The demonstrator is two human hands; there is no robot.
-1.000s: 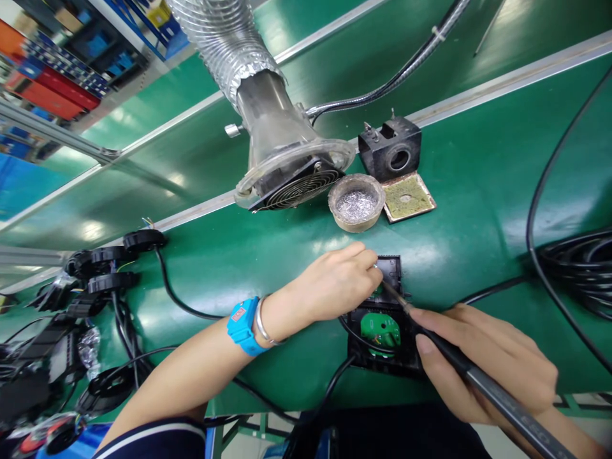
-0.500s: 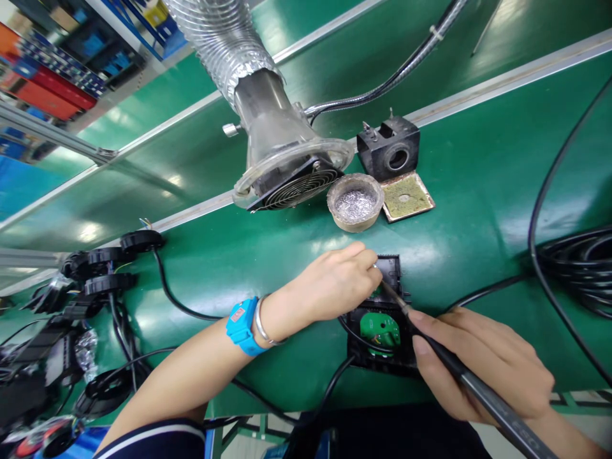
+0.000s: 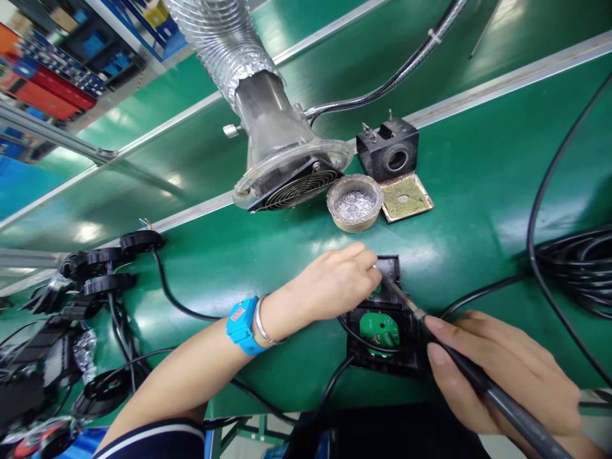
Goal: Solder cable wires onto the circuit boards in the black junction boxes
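My right hand (image 3: 507, 370) grips a black-handled soldering iron (image 3: 471, 373). Its metal shaft points up and left, the tip close to my left fingertips. Above the upper part of an open black plastic housing (image 3: 391, 269) my left hand (image 3: 342, 280) is closed in a pinch. What its fingers hold is hidden behind the hand. In the lower half of the housing lies a green circuit board (image 3: 380, 328) with a black cable running across it. A sliver of another green board shows under my left fingers.
Behind my hands stand a bowl of solder scraps (image 3: 355, 201), a yellowish sponge tray (image 3: 407, 197) and a black iron holder (image 3: 388, 150). A fume extractor hood (image 3: 291, 159) hangs over the bench. Coiled black cable (image 3: 578, 268) lies right; black round parts (image 3: 109, 284) with cables lie left.
My right hand and the soldering iron have shifted a little right and down, drawing the tip slightly back from my left fingers. My left hand has stayed in place.
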